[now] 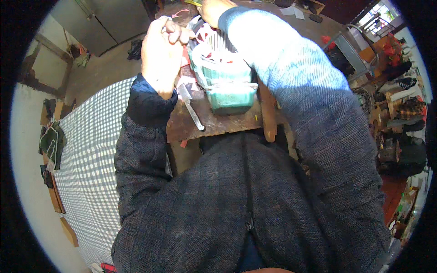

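Find the teal plastic container [230, 98] on the brown wooden table [218, 123], to the right of the left hand [164, 48] and on the near side of the right hand [217, 12]. Trace its long axis from near to far, leaning slightly leftward toward the far end, with red-and-white patterned pieces [205, 35] there. Place the left hand just beside the far part of the left rim, the right hand just past the far end, too alike in nearness to rank; cannot tell about touching. See left fingers curled in toward the thumb, bunched together; cannot tell of anything pinched between them. Cannot tell the state of the right fingers, cut off at the upper edge. Note the white-handled knife [193, 111] left of the container, roughly parallel to it, handle at the near end, clear of both hands.
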Demonstrator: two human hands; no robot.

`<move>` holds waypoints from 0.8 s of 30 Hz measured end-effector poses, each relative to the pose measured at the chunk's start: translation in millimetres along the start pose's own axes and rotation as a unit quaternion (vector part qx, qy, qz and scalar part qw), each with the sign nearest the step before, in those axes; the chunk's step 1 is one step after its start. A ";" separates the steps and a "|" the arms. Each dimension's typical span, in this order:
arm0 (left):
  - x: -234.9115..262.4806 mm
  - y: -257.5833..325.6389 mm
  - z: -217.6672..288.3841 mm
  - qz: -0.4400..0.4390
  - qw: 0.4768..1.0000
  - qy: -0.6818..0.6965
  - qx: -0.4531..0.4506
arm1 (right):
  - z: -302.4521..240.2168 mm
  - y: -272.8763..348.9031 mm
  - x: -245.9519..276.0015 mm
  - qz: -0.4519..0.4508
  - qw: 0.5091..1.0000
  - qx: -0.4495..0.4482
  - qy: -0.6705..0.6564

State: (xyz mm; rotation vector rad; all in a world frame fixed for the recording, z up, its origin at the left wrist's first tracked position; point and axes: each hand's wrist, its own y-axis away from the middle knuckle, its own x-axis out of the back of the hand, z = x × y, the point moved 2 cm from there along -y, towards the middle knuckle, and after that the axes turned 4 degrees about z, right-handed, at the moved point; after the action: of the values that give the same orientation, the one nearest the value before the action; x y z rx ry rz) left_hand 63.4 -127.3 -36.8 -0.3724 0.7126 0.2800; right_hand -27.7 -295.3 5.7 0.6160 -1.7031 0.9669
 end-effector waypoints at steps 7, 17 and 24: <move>2.6 -1.9 9.9 0.017 0.998 -0.043 0.039 | 4.5 8.4 -10.1 0.061 0.988 -0.119 -0.072; -11.4 10.4 15.0 -0.001 0.990 -0.144 -0.013 | -2.4 14.4 1.0 0.041 0.991 -0.095 -0.087; -29.8 34.9 -5.3 -0.007 0.964 -0.173 -0.201 | 4.6 8.5 12.3 0.045 0.995 -0.028 -0.086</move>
State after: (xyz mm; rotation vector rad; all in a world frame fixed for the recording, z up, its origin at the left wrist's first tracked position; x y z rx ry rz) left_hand 25.7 -101.9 -28.5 -0.6955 0.3047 0.4657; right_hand -40.9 -293.8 14.0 0.6048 -1.9182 0.9483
